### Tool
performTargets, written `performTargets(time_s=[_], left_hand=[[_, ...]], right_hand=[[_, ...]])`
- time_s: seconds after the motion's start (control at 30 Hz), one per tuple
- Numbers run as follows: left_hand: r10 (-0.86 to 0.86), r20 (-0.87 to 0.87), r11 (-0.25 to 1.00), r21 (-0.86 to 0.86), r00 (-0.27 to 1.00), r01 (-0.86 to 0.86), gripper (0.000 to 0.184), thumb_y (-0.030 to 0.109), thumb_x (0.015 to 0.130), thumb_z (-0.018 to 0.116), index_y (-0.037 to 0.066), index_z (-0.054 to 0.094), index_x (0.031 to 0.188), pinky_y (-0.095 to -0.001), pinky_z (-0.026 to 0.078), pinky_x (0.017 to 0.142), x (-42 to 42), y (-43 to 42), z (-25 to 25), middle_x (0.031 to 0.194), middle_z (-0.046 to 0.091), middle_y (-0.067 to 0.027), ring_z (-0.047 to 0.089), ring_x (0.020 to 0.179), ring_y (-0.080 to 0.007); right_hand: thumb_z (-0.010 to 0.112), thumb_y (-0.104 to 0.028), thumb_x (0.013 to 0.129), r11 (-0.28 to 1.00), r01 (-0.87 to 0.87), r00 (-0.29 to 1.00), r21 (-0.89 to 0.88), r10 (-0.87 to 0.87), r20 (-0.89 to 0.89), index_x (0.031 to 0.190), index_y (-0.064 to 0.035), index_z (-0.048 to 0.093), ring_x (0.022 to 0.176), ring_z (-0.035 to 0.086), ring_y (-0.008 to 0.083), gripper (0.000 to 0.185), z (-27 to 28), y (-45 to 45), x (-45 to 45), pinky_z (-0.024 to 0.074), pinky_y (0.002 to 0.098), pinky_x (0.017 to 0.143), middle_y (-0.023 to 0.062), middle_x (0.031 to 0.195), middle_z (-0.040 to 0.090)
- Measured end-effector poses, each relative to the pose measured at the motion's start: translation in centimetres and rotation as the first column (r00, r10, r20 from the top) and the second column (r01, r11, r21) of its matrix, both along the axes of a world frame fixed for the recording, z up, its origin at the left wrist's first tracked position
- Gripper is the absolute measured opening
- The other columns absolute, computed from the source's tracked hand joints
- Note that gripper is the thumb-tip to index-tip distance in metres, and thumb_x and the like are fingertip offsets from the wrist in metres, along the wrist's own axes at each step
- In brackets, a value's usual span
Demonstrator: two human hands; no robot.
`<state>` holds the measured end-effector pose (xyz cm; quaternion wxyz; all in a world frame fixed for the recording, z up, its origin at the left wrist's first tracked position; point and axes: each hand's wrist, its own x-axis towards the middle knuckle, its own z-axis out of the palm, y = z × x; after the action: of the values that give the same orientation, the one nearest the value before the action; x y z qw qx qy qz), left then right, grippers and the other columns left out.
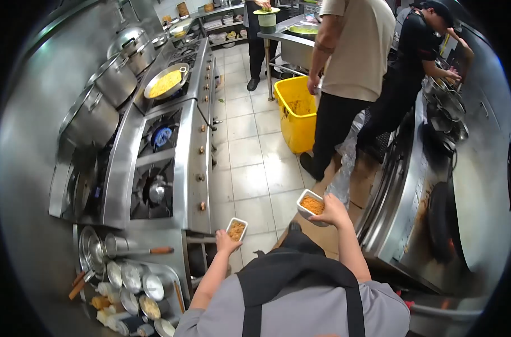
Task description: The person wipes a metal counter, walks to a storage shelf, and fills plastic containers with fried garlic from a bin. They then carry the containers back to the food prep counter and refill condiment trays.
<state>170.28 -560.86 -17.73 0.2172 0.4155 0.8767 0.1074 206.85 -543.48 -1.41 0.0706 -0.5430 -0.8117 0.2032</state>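
My left hand (227,242) grips a small white rectangular container (243,223) by its near side; brown-orange crumbly food (236,230) lies inside. My right hand (330,212) is closed on a second white container (304,210), with its thumb over the rim. Orange shredded-looking food (312,204) fills that one. Both containers are held out in front of my body, apart from each other, above the floor. The fingers beneath each container are partly hidden.
On the left runs a stove (179,168) with a lit burner (163,136) and a pan of yellow food (165,83). A person in a beige shirt (356,50) stands ahead beside a yellow bin (297,126). Another person (410,62) works at the right-hand sink. Metal bowls (131,276) sit lower left.
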Motion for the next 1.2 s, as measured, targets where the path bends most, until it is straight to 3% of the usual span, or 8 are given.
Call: performTargets(time_s=[0.1,0.17,0.47,0.6,0.7,0.87,1.07,1.2], left_hand=[[-0.118,0.006,0.992,0.037,0.993,0.118,0.083,0.033,0.050,0.080,-0.002,0.039,0.114,-0.0404,0.041,0.091,-0.3,10.8,3.0,0.111,0.042,-0.0183,0.043,0.106,-0.0349],[-0.142,-0.035,0.967,0.210,0.989,0.147,0.080,0.031,0.051,0.078,-0.003,0.039,0.112,-0.0398,0.040,0.092,-0.5,16.5,3.5,0.110,0.042,-0.0189,0.043,0.105,-0.0350],[0.073,0.015,0.969,0.234,0.997,-0.074,0.078,0.032,0.051,0.077,-0.004,0.042,0.109,-0.0393,0.038,0.092,-4.5,34.3,11.0,0.108,0.042,-0.0194,0.043,0.105,-0.0344],[0.169,0.022,0.954,0.246,0.985,-0.170,0.078,0.034,0.050,0.078,-0.004,0.043,0.108,-0.0391,0.039,0.091,-9.3,42.5,11.5,0.107,0.042,-0.0187,0.043,0.105,-0.0342],[0.167,-0.014,0.944,0.289,0.986,-0.156,0.079,0.035,0.050,0.078,-0.004,0.043,0.109,-0.0399,0.039,0.090,-14.3,50.4,9.3,0.107,0.042,-0.0181,0.044,0.104,-0.0341],[0.068,0.012,0.962,0.263,0.998,-0.069,0.079,0.035,0.049,0.079,-0.002,0.043,0.109,-0.0402,0.040,0.089,-20.8,66.7,9.1,0.107,0.044,-0.0185,0.045,0.103,-0.0343],[-0.083,-0.005,0.962,0.262,0.997,0.081,0.078,0.034,0.050,0.080,-0.004,0.043,0.107,-0.0396,0.040,0.091,-26.3,86.0,10.3,0.109,0.044,-0.0192,0.045,0.104,-0.0335],[-0.040,-0.009,0.938,0.346,0.999,0.041,0.078,0.034,0.050,0.080,-0.004,0.043,0.107,-0.0391,0.039,0.091,-29.5,99.1,10.3,0.107,0.045,-0.0191,0.045,0.105,-0.0335]], right_hand=[[0.080,-0.052,0.045,1.000,0.026,0.999,0.017,-0.026,0.047,0.087,0.0032,0.055,0.090,0.055,0.0304,0.073,-2.3,6.8,0.0,0.0462,0.0372,0.079,0.0168,0.092,0.055],[0.080,-0.052,0.045,1.000,0.003,0.996,0.025,-0.005,0.084,0.087,0.0029,0.056,0.091,0.055,0.0302,0.074,-4.3,11.4,-0.9,0.0463,0.0371,0.079,0.0166,0.092,0.055],[0.078,-0.052,0.048,0.938,-0.345,0.932,-0.043,0.347,0.108,0.089,0.0042,0.057,0.093,0.055,0.0307,0.073,-2.7,35.0,-13.2,0.0466,0.0372,0.081,0.0173,0.094,0.054],[0.077,-0.051,0.050,0.872,-0.485,0.874,0.065,0.481,0.072,0.087,0.0040,0.054,0.093,0.053,0.0324,0.071,-0.6,45.2,-21.5,0.0447,0.0374,0.082,0.0185,0.092,0.053],[0.078,-0.051,0.050,0.876,-0.461,0.887,0.140,0.462,0.028,0.089,0.0047,0.054,0.095,0.052,0.0326,0.072,-1.1,52.8,-27.5,0.0444,0.0373,0.083,0.0189,0.093,0.053],[0.078,-0.052,0.049,0.926,-0.374,0.927,0.051,0.372,0.039,0.094,0.0055,0.055,0.098,0.052,0.0323,0.076,-0.1,64.2,-35.0,0.0444,0.0369,0.085,0.0191,0.097,0.054],[0.078,-0.054,0.047,0.975,-0.218,0.968,-0.043,0.222,0.115,0.096,0.0054,0.055,0.098,0.054,0.0304,0.080,0.5,76.0,-38.7,0.0451,0.0359,0.085,0.0182,0.099,0.054],[0.078,-0.054,0.047,0.995,-0.096,0.989,0.008,0.095,0.113,0.096,0.0050,0.056,0.097,0.054,0.0301,0.080,-1.9,85.5,-41.0,0.0455,0.0361,0.085,0.0168,0.099,0.055]])
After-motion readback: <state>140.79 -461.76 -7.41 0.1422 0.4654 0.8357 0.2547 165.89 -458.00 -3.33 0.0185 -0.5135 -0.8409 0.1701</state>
